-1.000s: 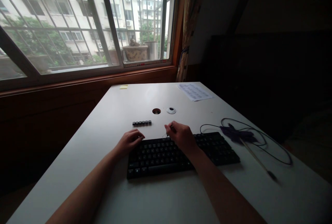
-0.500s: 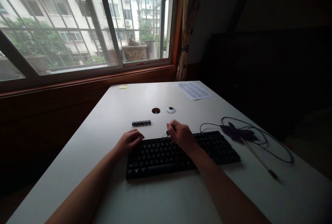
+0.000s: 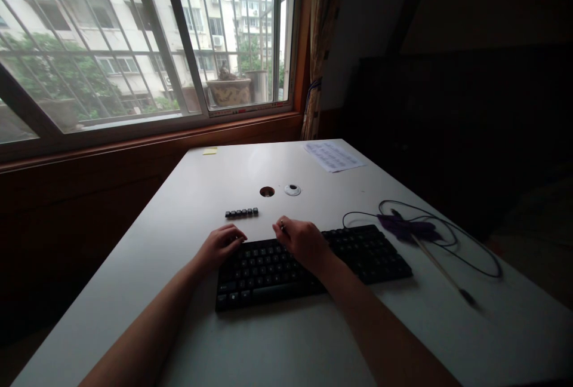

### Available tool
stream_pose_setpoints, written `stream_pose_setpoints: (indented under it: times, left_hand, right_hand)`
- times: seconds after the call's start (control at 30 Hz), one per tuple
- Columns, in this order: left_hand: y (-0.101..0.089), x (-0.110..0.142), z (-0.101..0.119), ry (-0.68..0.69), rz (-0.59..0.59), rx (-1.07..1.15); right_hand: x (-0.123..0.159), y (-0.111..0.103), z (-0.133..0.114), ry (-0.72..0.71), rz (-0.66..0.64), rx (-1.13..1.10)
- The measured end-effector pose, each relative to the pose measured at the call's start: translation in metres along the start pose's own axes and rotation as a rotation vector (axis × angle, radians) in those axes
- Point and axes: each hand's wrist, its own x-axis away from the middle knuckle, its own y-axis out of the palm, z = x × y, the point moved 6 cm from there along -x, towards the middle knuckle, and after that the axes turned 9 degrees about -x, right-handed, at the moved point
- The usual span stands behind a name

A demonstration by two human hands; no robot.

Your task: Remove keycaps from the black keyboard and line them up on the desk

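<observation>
A black keyboard point(image 3: 268, 272) lies on the white table, its left end toward me. My left hand point(image 3: 220, 246) is closed about its upper left corner, fingers curled along the back edge. Over the keyboard's top rows is my right hand point(image 3: 302, 243), its fingers pinched on a small tool that looks like a wire keycap puller point(image 3: 282, 227). Most of that tool is hidden by the fingers, and whether a key is caught in it I cannot tell. Behind the keyboard, several black keycaps point(image 3: 242, 212) stand in a neat row.
A cable point(image 3: 447, 249) coils at the right beside a purple cloth point(image 3: 409, 229) and a thin brush point(image 3: 441, 267). Farther back are a round hole point(image 3: 267, 192), its white cover point(image 3: 292, 190), printed paper point(image 3: 335, 156) and yellow sticky notes point(image 3: 210, 151).
My right hand has shifted left and slightly down, turning so that the tool shows less. A dark piece by its fingers is no longer visible. My left hand stays on the keyboard corner.
</observation>
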Motion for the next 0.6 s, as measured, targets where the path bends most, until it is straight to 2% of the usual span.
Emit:
stream_pose_setpoints:
  times: [0.13, 0.23, 0.37, 0.6]
  left_hand:
    - [0.001, 0.000, -0.002, -0.005, -0.010, -0.004]
    - [0.002, 0.001, -0.003, -0.001, -0.011, 0.001]
    - [0.002, 0.001, -0.004, 0.004, -0.006, 0.001]
    - [0.001, 0.000, -0.002, 0.015, -0.005, -0.012]
  right_hand:
    - [-0.001, -0.003, 0.007, 0.066, 0.027, 0.009]
    - [-0.002, -0.007, 0.023, 0.185, 0.079, -0.130]
    - [-0.002, -0.003, 0.035, 0.280, 0.063, -0.332]
    - [0.002, 0.002, 0.055, 0.423, 0.122, -0.505]
